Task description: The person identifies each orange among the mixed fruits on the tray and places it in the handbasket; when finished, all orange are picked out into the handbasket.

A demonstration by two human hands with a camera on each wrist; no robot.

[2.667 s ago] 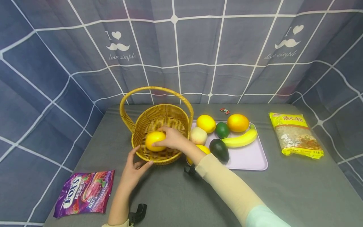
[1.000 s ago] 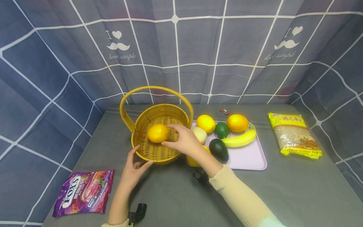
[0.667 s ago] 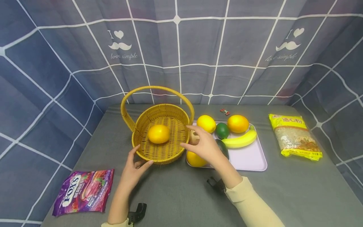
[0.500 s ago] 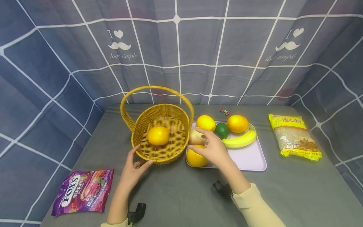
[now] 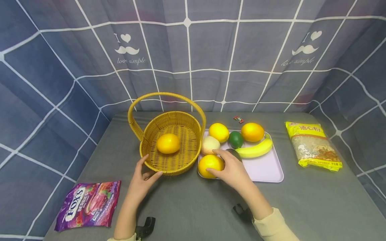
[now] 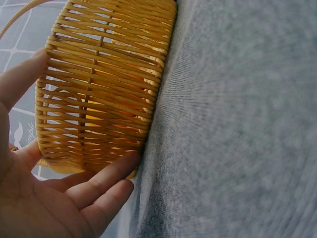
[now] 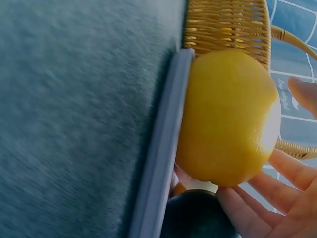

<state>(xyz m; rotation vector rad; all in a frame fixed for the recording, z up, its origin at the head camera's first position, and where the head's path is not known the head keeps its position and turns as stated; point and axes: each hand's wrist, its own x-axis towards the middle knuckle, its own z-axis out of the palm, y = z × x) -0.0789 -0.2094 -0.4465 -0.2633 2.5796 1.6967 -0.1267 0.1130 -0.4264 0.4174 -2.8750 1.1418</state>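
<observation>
My left hand [image 5: 141,180] touches the near left side of the wicker basket [image 5: 173,173], its fingers spread along rim and wall. An orange-yellow fruit [image 5: 168,144] lies inside the basket. On the lilac tray [image 5: 263,170], my right hand [image 5: 235,172] is at a yellow fruit [image 5: 208,165] in the near left corner. The right wrist view shows fingertips against that yellow fruit [image 7: 225,119], while the thumb stands off it. A pale round fruit [image 5: 210,145] lies behind it; a dark avocado [image 5: 234,154] is partly hidden by my right hand.
Farther back on the tray are a yellow fruit [image 5: 218,132], a green fruit [image 5: 236,139], an orange fruit [image 5: 252,132] and a banana [image 5: 256,149]. A small red wrapper [image 5: 238,119] lies behind. Packets flank the table: purple [image 5: 88,205] left, yellow [image 5: 313,145] right.
My right hand let go of the orange-yellow fruit inside the basket, then moved right and down to the tray's near left fruit. My left hand has stayed at the basket.
</observation>
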